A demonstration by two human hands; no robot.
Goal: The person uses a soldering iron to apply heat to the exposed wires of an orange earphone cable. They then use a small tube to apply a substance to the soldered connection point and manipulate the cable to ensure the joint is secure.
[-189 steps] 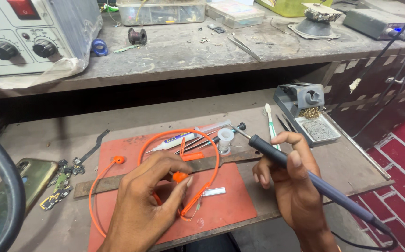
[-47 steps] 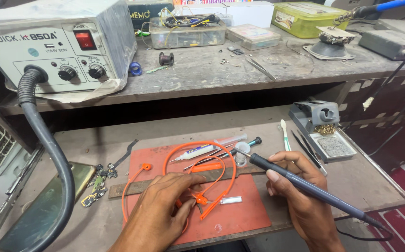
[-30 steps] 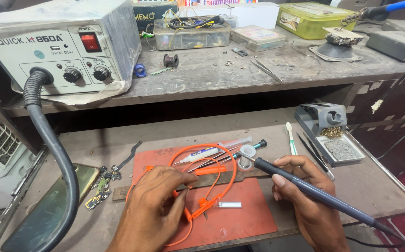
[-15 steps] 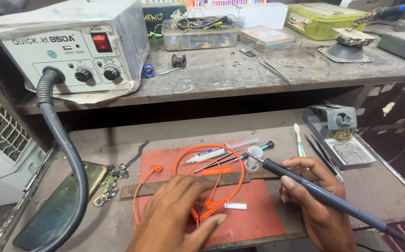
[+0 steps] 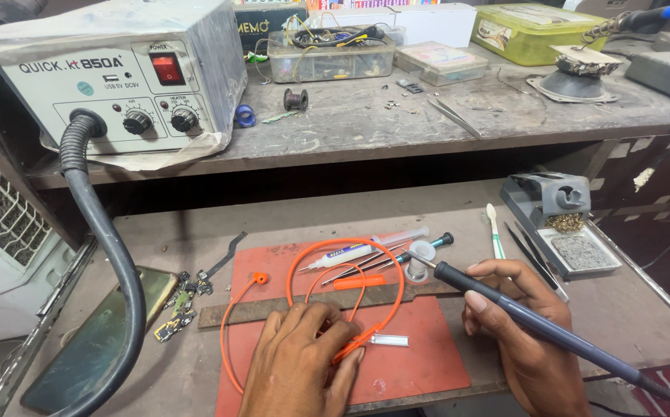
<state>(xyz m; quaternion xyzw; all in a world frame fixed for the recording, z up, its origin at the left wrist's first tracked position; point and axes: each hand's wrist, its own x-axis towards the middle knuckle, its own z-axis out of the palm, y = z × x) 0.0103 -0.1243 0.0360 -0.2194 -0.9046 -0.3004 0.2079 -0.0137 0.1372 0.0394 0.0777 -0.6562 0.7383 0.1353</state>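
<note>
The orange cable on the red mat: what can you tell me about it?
The orange cable is thin and looks rubbery. It curves in a large loop over the red mat and crosses a dark strip. One end carries a small orange plug. The left hand presses on it near a white connector.

The orange cable (image 5: 343, 309) runs hidden under the left hand (image 5: 300, 363)

grey station front (image 5: 130, 100): printed panel, red lit switch | yellow-green lidded box (image 5: 532, 31), upper shelf right | syringe (image 5: 366, 249): white-blue label
</note>
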